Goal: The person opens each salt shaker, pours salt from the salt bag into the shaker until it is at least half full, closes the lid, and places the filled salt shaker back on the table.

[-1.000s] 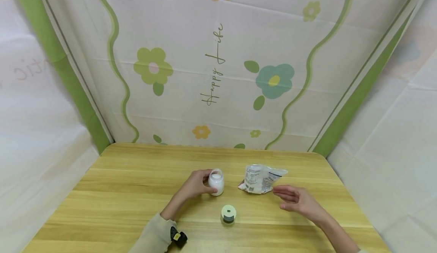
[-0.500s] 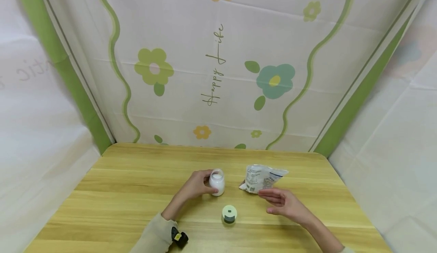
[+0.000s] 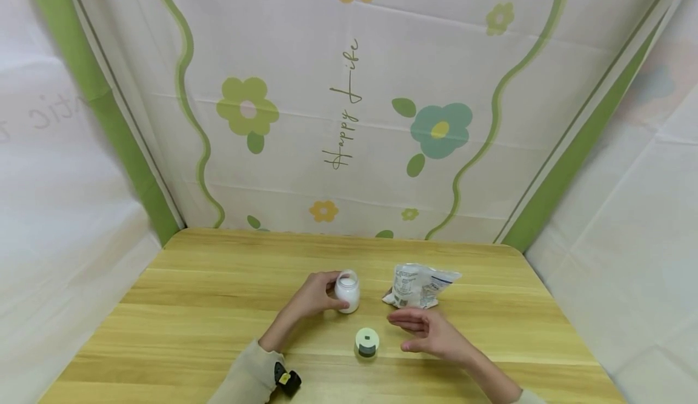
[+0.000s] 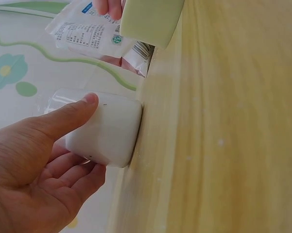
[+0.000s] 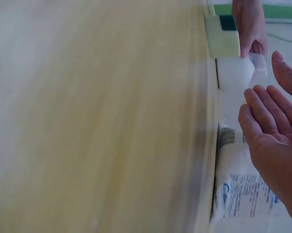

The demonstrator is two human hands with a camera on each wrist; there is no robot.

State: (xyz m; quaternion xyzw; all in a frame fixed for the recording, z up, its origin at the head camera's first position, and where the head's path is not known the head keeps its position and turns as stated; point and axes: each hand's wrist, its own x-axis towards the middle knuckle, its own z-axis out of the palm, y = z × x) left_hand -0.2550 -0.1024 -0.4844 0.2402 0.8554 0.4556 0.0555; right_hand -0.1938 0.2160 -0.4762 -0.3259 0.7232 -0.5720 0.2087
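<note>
My left hand [image 3: 317, 295] grips a small clear jar [image 3: 348, 295] filled with something white, thumb on the near side and fingers round the back. The jar stands upright and uncapped on the table; its white contents [image 4: 111, 126] show through the wall in the left wrist view. In front of it sits a pale green lid [image 3: 367, 338] with a dark grey flap. My right hand [image 3: 431, 334] hovers to the right of the lid, fingers extended and thumb apart, holding nothing. Behind that hand stands a crumpled white plastic bag [image 3: 417, 286] with printed text.
The wooden table [image 3: 218, 307] carries these things near its middle. A white cloth with flowers [image 3: 349, 113] hangs behind the far edge, and plain white cloth closes in both sides. A black strap device [image 3: 286, 380] is on the left sleeve.
My right hand has moved left, from beside the bag's right end to in front of it, nearer the lid. The left hand keeps its hold on the jar.
</note>
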